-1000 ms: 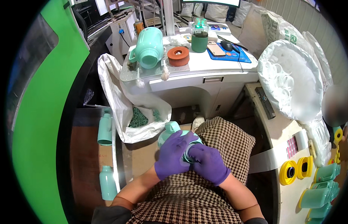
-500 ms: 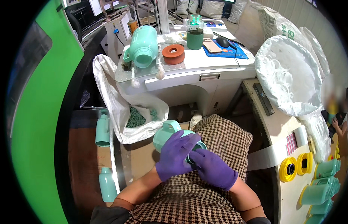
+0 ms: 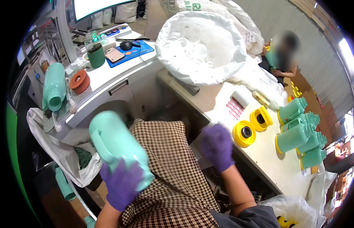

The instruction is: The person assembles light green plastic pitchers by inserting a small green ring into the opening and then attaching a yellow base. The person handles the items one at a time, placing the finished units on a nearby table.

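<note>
My left hand [image 3: 123, 184], in a purple glove, is closed around the lower end of a turquoise jug [image 3: 114, 133]. The jug lies slanted over my lap, its broad end pointing up and away, its handle toward the left. My right hand [image 3: 217, 146], gloved the same, is over the near edge of the right-hand table. Its fingers are curled and somewhat blurred; whether anything is inside them is hidden. Just right of it lie a yellow ring-shaped lid [image 3: 244, 133] with a black centre and a second yellow lid [image 3: 261, 118].
Several turquoise jugs with yellow bases [image 3: 296, 136] stand on the right table [image 3: 260, 167]. A white-lined bin [image 3: 201, 76] holds white rings. On the white desk [image 3: 108, 81] are another jug [image 3: 54, 85], orange tape [image 3: 79, 81], a glass bottle and a phone. Another person sits far right.
The view has swung right. My hands, together at the jug's mouth before, are now apart: the left has lifted and tilted the jug, the right has moved to the right table.
</note>
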The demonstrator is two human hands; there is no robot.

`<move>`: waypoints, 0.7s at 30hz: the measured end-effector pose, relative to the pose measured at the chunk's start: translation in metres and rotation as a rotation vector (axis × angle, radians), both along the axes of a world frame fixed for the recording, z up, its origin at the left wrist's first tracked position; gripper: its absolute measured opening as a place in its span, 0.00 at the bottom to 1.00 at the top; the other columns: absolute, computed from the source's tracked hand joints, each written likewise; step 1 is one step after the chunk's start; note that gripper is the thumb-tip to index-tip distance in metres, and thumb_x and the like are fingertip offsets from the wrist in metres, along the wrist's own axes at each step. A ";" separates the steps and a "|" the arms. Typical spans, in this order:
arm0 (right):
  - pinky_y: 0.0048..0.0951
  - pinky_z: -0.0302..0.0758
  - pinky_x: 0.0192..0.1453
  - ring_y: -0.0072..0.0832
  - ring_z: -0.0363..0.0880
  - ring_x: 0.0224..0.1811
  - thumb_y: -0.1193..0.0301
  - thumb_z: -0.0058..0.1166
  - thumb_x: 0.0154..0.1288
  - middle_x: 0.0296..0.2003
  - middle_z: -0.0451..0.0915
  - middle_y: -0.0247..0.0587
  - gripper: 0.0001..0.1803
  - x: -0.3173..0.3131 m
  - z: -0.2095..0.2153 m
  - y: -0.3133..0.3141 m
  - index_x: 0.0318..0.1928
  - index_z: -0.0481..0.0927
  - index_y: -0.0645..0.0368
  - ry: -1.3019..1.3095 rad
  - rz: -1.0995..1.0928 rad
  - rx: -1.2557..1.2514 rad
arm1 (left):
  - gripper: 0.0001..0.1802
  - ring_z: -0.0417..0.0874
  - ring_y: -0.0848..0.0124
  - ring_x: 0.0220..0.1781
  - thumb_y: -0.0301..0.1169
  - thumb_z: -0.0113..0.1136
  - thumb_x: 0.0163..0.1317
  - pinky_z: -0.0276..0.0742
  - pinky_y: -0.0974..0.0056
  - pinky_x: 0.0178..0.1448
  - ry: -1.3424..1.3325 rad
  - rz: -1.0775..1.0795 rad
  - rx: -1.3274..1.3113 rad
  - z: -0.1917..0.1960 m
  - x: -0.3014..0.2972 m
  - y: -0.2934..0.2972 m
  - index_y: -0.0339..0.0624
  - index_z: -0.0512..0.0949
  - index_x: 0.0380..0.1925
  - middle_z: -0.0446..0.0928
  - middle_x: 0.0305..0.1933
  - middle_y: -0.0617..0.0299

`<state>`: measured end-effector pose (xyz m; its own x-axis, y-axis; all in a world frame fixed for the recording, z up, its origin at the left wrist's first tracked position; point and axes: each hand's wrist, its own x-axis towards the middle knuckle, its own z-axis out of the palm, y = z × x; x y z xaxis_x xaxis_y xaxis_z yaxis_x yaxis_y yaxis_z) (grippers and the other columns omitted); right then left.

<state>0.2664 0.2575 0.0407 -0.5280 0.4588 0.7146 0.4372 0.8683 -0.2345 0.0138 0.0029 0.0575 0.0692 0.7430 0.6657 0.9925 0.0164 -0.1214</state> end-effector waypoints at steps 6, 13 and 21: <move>0.50 0.71 0.69 0.56 0.76 0.61 0.67 0.65 0.63 0.59 0.77 0.56 0.24 0.188 -0.061 0.076 0.59 0.81 0.59 -0.305 -0.359 -0.022 | 0.15 0.75 0.74 0.63 0.36 0.58 0.67 0.74 0.66 0.64 0.441 -0.747 -0.240 -0.054 0.042 0.029 0.52 0.73 0.52 0.75 0.60 0.70; 0.46 0.75 0.64 0.50 0.80 0.56 0.68 0.66 0.63 0.52 0.82 0.51 0.20 0.131 -0.013 0.104 0.54 0.83 0.61 -0.030 -0.304 -0.218 | 0.25 0.69 0.73 0.72 0.36 0.58 0.67 0.64 0.59 0.78 0.812 -0.650 -0.140 -0.078 0.034 0.021 0.58 0.66 0.64 0.69 0.69 0.71; 0.40 0.79 0.59 0.45 0.84 0.50 0.67 0.63 0.66 0.48 0.85 0.51 0.15 0.094 -0.103 0.189 0.50 0.86 0.60 0.016 -0.507 -0.401 | 0.21 0.67 0.72 0.74 0.38 0.52 0.71 0.51 0.54 0.85 0.448 -0.701 -0.285 -0.095 0.032 0.008 0.60 0.67 0.63 0.69 0.68 0.71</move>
